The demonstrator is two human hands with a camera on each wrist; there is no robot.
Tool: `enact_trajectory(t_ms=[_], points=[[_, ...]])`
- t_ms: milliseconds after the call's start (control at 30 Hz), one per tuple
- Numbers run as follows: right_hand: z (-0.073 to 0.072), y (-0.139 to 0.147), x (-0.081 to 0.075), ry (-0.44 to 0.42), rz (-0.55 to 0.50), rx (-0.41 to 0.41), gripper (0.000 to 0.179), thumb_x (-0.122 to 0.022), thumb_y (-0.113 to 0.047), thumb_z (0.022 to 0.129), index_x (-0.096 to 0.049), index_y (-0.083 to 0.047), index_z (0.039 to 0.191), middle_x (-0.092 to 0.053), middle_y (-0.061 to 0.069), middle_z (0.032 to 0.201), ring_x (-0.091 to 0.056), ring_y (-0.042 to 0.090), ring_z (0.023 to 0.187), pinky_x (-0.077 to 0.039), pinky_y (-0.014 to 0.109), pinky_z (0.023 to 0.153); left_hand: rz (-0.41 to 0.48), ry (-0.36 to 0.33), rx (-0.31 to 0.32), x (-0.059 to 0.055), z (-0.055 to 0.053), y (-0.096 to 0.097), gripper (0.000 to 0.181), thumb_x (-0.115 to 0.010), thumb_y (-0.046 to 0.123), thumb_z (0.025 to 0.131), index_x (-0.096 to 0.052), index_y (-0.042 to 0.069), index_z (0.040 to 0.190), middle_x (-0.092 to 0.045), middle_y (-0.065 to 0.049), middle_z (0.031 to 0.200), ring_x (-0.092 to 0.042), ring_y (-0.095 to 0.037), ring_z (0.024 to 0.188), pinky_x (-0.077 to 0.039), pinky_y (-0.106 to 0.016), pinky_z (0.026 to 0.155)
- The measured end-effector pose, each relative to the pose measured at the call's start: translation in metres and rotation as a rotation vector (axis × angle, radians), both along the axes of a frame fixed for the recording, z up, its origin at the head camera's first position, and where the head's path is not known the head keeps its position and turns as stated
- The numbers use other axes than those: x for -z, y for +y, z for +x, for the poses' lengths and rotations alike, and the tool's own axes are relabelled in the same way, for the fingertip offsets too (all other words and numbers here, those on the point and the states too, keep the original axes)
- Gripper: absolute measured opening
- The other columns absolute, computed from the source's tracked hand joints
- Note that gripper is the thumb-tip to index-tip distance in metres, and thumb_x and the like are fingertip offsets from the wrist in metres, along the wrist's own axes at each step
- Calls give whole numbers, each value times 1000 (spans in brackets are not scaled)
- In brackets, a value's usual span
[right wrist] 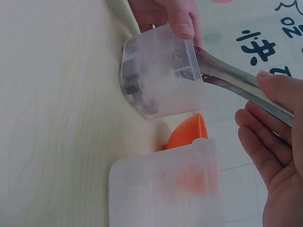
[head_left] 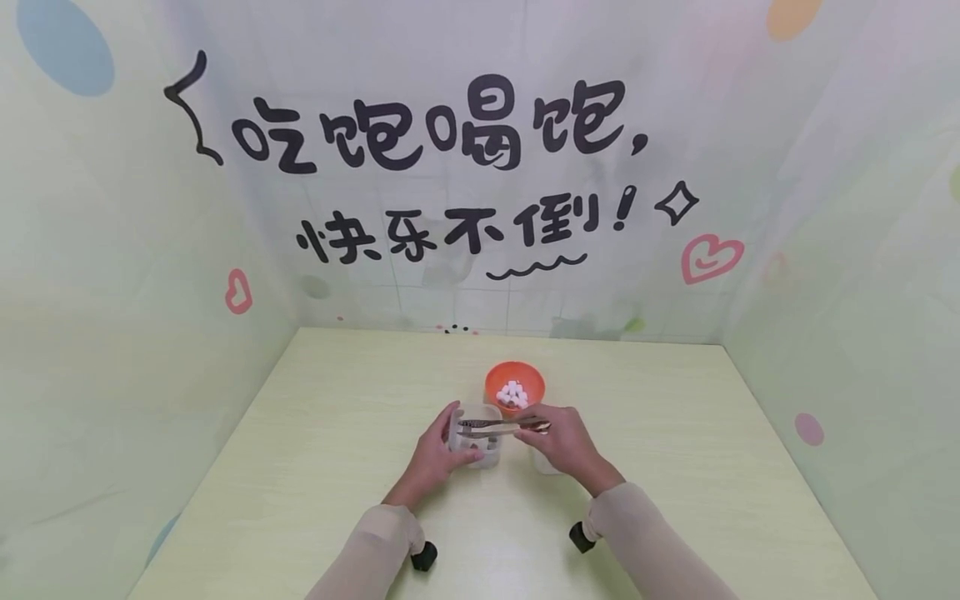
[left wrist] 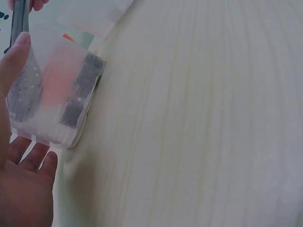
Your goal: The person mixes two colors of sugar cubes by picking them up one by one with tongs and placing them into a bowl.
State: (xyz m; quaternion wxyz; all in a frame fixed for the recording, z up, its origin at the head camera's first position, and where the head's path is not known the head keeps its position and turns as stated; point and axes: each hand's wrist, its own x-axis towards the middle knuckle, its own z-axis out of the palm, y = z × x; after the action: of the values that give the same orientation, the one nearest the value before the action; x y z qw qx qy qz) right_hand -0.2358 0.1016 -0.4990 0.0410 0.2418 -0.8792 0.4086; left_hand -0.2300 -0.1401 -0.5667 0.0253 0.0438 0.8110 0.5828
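My left hand (head_left: pixel 438 454) grips a translucent plastic container (head_left: pixel 491 458) by its side, thumb near the rim. Several dark pieces (right wrist: pixel 133 85) lie low inside it, blurred through the wall. In my right hand (head_left: pixel 567 439) is a pair of metal tongs (right wrist: pixel 232 80), pinched between thumb and fingers. Their perforated ends (left wrist: pixel 26 94) reach down into the container; whether they grasp a piece I cannot tell. Just behind stands an orange bowl (head_left: pixel 514 372) with several white pieces (head_left: pixel 512 395) in it.
A second translucent container (right wrist: pixel 161 189) stands on the table beneath my right forearm, partly hidden in the head view. The pale wooden table (head_left: pixel 337 400) ends at printed curtain walls (head_left: pixel 480 300) on the back and both sides.
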Motion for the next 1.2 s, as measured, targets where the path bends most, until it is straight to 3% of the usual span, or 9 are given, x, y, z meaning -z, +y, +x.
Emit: enact_trajectory(t_ms=[333,600,1200], points=[[-2,10,-1,86,-194,44,20,-78,-5,81,-73,-7,100,-73,10,93,-71,18,84,-58,26,71,-20,-11,-11,-1,0,1,99,-86,24,74,-28,14,153,-36,-15,152,-34,-37,137,-31,-50,111],[-3,21,1,149,-292,107,19,-78,-3,80,-74,-9,98,-73,8,89,-71,21,83,-59,29,70,-30,-4,-14,-2,0,1,98,-86,22,74,-29,13,153,-39,-15,150,-35,-38,137,-31,-51,110],[-15,36,10,207,-273,225,18,-79,-2,79,-73,-5,95,-73,8,88,-72,24,80,-59,29,67,-33,-4,-20,0,-1,1,99,-87,26,72,-30,14,152,-39,-15,150,-35,-37,137,-31,-51,111]])
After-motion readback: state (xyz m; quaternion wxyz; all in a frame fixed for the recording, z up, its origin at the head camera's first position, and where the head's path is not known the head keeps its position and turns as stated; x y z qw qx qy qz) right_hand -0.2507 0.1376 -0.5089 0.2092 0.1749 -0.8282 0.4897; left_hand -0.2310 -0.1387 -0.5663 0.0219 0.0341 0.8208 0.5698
